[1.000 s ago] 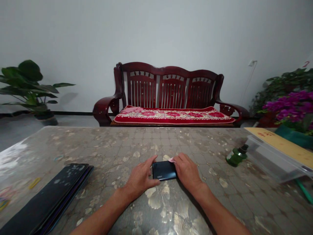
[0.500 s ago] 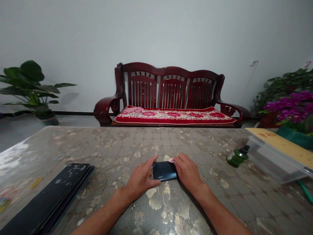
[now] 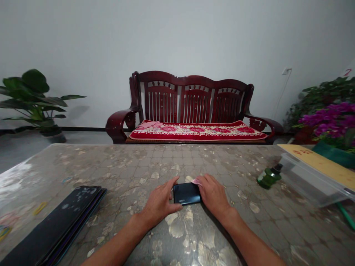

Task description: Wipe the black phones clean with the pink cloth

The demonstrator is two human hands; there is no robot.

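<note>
Under way, not let go: the glossy dark-blue rectangular phone [image 3: 186, 194] lay logo-up on the grey floral counter [image 3: 130, 159], left hand [image 3: 159, 199] half-curled, gripping one end, right hand [image 3: 213, 192] closed over a pale-pink crumpled scrap [image 3: 196, 181] (how much remained, I couldn't tell).

From where I stood, a dark, glossy phone [image 3: 186, 194] was held sideways between both hands, its smooth back facing up and small pale lettering close to the left thumb. The left hand [image 3: 158, 200] framed one short end; the right hand [image 3: 213, 192] covered the other. A crumpled pink scrap [image 3: 196, 181], cloth or paper, poked out beneath the right fingers, at the phone's far corner.
</note>
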